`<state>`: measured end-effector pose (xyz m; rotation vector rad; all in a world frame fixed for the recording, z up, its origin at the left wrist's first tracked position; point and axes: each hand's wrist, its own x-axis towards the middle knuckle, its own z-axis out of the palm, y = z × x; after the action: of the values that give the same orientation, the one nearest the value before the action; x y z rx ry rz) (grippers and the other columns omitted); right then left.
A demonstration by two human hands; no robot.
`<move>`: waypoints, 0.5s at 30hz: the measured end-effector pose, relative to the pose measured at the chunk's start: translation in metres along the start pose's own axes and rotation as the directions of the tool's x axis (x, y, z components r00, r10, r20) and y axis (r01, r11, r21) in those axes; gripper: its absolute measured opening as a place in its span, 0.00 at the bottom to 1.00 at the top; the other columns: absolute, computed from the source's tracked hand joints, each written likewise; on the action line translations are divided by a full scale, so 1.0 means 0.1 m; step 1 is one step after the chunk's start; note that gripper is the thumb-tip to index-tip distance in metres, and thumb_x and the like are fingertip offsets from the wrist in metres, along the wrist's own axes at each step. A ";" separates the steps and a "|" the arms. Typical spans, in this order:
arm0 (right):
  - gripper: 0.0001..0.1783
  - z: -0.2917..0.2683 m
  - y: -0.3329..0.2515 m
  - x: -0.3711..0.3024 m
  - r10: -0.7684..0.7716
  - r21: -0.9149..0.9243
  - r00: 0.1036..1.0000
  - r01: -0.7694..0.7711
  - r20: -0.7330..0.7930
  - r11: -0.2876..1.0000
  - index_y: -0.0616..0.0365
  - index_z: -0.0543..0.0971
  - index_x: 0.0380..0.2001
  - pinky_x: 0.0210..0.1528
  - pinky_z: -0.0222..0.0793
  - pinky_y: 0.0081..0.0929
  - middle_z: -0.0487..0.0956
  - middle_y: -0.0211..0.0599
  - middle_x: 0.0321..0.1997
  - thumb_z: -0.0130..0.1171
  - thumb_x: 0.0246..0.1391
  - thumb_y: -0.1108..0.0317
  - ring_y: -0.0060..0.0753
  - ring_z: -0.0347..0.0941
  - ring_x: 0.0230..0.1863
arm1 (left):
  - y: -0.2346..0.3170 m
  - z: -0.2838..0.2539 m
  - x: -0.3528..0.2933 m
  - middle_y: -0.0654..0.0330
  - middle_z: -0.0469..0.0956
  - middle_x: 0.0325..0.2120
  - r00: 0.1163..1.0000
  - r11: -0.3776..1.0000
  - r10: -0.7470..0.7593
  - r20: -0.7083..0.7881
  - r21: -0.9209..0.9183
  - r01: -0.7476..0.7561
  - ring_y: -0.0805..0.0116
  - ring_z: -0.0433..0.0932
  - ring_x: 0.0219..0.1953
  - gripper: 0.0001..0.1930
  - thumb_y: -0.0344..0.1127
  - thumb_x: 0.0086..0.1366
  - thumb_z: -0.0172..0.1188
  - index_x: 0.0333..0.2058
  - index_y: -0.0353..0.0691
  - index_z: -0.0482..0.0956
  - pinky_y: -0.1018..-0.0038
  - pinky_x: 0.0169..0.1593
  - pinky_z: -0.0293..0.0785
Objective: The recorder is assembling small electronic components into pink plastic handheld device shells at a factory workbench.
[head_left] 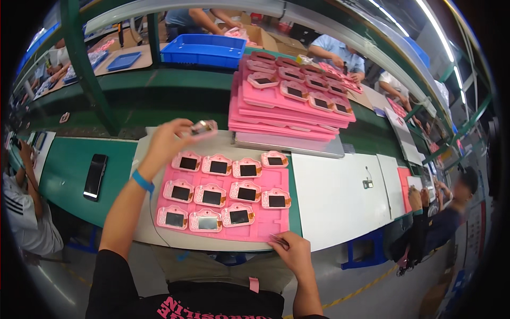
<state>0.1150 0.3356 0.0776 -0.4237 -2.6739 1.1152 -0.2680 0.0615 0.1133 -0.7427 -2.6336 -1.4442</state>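
Note:
Between the fingers of my left hand (172,139) is a pink toy camera housing (204,129), held tilted above the far edge of a pink foam tray (265,234). In the tray lie several more pink housings in rows, such as a pink housing with a dark screen (211,195); one in the near row has a paler screen (206,221). The tray's near right compartment holds no housing. At that corner my right hand (294,253) is closed on thin metal tweezers (277,240), partly hidden by the fingers.
Behind stands a tall stack of pink trays (287,114) on a silver case (289,143), topped with housings. A black phone (95,177) lies on the green mat at left. White boards (340,186) cover the right side. A blue bin (203,50) and co-workers are beyond.

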 end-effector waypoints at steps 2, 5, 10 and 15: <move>0.11 -0.07 -0.07 0.01 0.036 0.042 0.999 -0.036 0.003 0.998 0.61 0.88 0.40 0.29 0.63 0.22 0.79 0.29 0.24 0.78 0.55 0.69 0.23 0.65 0.23 | -0.46 -0.01 0.36 0.55 0.90 0.43 0.995 0.998 -0.045 -0.088 0.032 0.048 0.69 0.83 0.37 0.25 0.30 0.60 0.74 0.56 0.32 0.84 0.74 0.44 0.81; 0.10 -0.28 -0.13 0.07 0.130 0.170 0.990 -0.139 0.063 0.976 0.62 0.85 0.34 0.29 0.62 0.23 0.76 0.29 0.22 0.75 0.60 0.66 0.23 0.63 0.23 | -1.42 -0.10 0.65 0.49 0.89 0.51 0.992 0.962 0.079 -0.099 0.267 -0.050 0.53 0.88 0.50 0.27 0.32 0.61 0.70 0.60 0.36 0.82 0.64 0.56 0.82; 0.16 -0.57 0.33 0.11 0.224 0.085 0.957 -0.211 -0.184 0.974 0.61 0.78 0.27 0.29 0.59 0.24 0.71 0.28 0.21 0.70 0.65 0.63 0.23 0.59 0.23 | -1.49 0.03 0.53 0.53 0.83 0.58 0.972 0.950 0.089 -0.217 0.310 -0.018 0.52 0.82 0.58 0.26 0.32 0.65 0.66 0.63 0.43 0.82 0.62 0.59 0.78; 0.17 -0.57 0.51 0.24 0.211 -0.022 0.959 -0.220 -0.191 0.975 0.60 0.76 0.26 0.29 0.62 0.28 0.71 0.31 0.20 0.69 0.65 0.62 0.28 0.61 0.23 | -1.32 0.07 0.54 0.56 0.82 0.57 0.917 0.986 0.143 -0.373 0.134 -0.099 0.54 0.81 0.56 0.24 0.29 0.67 0.63 0.62 0.46 0.83 0.63 0.57 0.78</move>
<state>0.1190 0.4150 0.0822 -0.8037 -2.5352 1.0165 -0.3711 0.0285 0.0206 -0.5368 -2.3060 -1.2470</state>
